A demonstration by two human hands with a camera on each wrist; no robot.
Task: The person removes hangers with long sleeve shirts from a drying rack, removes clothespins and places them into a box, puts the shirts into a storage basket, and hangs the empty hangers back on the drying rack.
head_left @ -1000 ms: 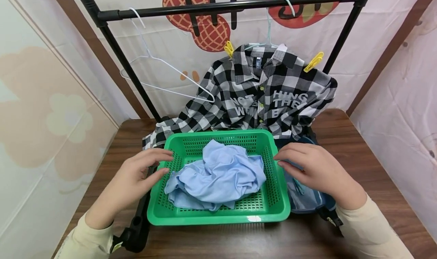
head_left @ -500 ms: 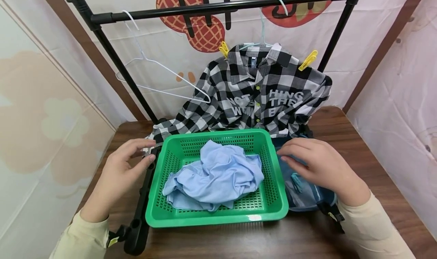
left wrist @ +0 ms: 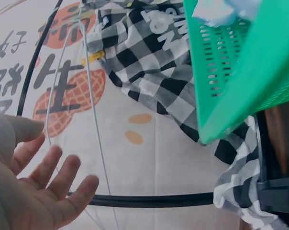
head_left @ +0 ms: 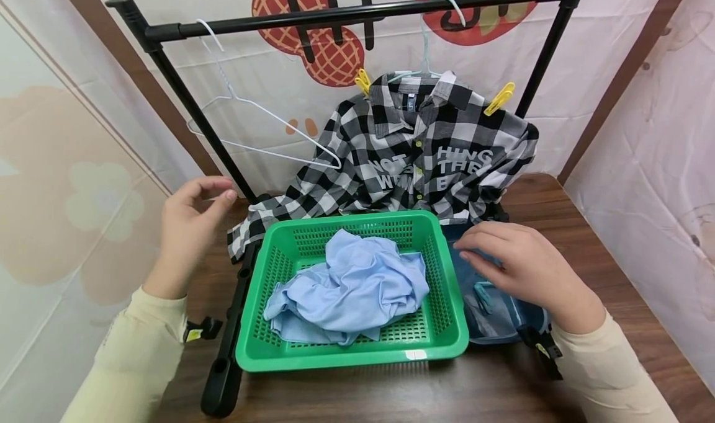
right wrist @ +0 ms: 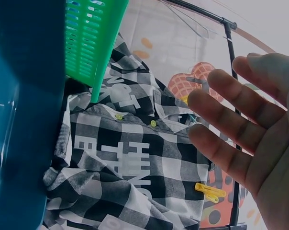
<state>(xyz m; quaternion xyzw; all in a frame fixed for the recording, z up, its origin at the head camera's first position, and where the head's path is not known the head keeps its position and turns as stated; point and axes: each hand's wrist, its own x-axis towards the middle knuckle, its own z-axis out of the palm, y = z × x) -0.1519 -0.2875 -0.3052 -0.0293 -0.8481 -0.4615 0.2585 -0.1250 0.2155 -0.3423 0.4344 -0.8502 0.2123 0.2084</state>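
My left hand (head_left: 192, 227) is raised left of the green basket (head_left: 352, 365), below the empty white hanger (head_left: 268, 153) on the rack. Its fingers are loosely bent and hold nothing; the left wrist view shows them spread apart. My right hand (head_left: 516, 265) hovers over the blue bin (head_left: 497, 330) at the basket's right side, also holding nothing. A crumpled light blue cloth garment (head_left: 352, 286) lies in the basket. Behind it, a black-and-white checked shirt (head_left: 424, 150) hangs on a pale blue hanger (head_left: 426, 54), with yellow clothespins (head_left: 499, 98) at its shoulders.
A black clothes rack (head_left: 335, 15) spans the back, its left foot (head_left: 223, 379) running along the basket's left side. The shirt's sleeve (head_left: 246, 231) drapes across the wooden table (head_left: 313, 401). Blue clothespins (head_left: 483, 298) lie in the bin. Printed fabric (head_left: 56, 193) encloses the sides.
My left hand has moved away from the basket's left rim, up and left toward the white hanger. My right hand stays nearly in place. The view has shifted slightly.
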